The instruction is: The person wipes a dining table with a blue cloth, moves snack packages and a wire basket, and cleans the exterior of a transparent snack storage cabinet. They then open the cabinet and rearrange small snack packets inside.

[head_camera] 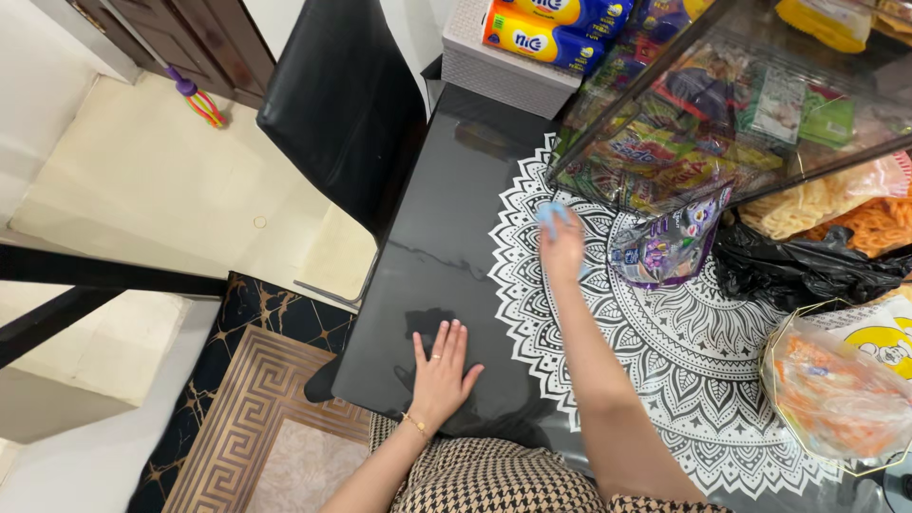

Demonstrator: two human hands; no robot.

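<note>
My left hand (440,370) lies flat, fingers apart, on the black glossy table (427,256) near its front edge. My right hand (562,249) reaches forward over the white mandala pattern (665,361) and presses a light blue cloth (551,215) onto the tabletop. The cloth shows only partly past my fingers. A purple snack packet (665,249) lies just right of that hand.
A glass case (722,104) of snack packets stands at the back right, a black plastic bag (807,266) and clear bags of orange snacks (836,389) to the right. A black chair (342,104) stands at the table's left. A grey box (503,71) carries biscuit packs.
</note>
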